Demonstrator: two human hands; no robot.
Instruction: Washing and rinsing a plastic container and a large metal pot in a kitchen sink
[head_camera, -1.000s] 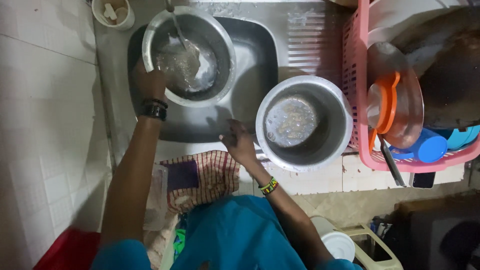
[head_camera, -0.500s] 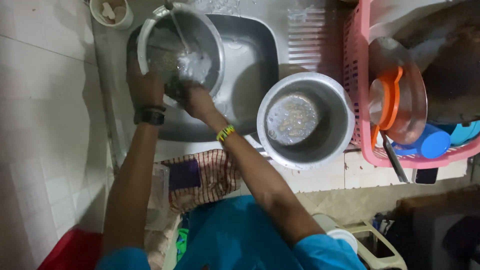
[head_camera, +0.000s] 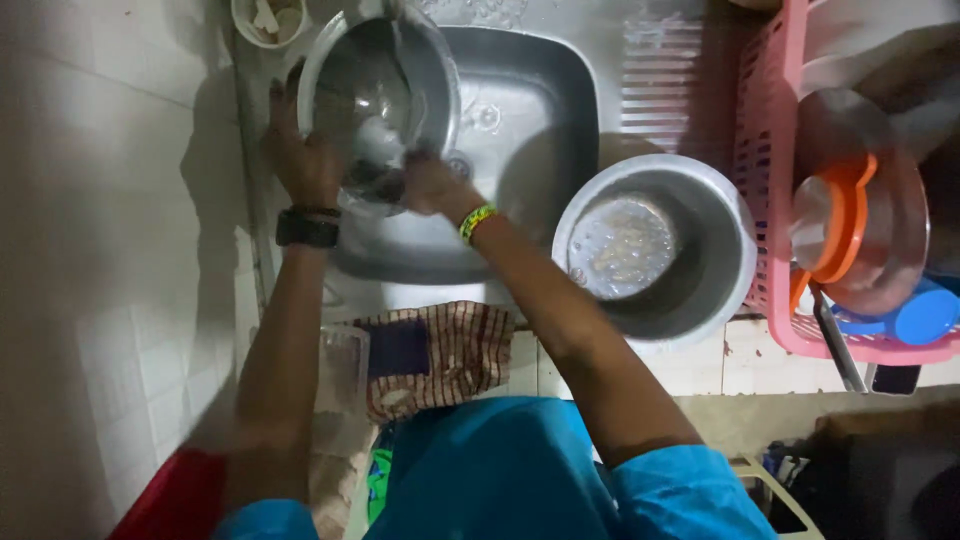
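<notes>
A steel bowl (head_camera: 375, 100) is tilted over the left part of the sink (head_camera: 530, 100), under a thin stream of water. The left hand (head_camera: 300, 160) grips its outer rim, and the right hand (head_camera: 425, 185) presses against its lower edge, fingers curled inside. To the right, a large steel pot (head_camera: 655, 245) stands on the counter edge, just beside a pink dish rack (head_camera: 770, 200). A striped cloth (head_camera: 435, 355) hangs below the sink.

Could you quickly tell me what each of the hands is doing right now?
Left hand: closed on the rim of the steel bowl, held tilted over the sink.
Right hand: at the bowl's lower edge; grip cannot be told.
</notes>
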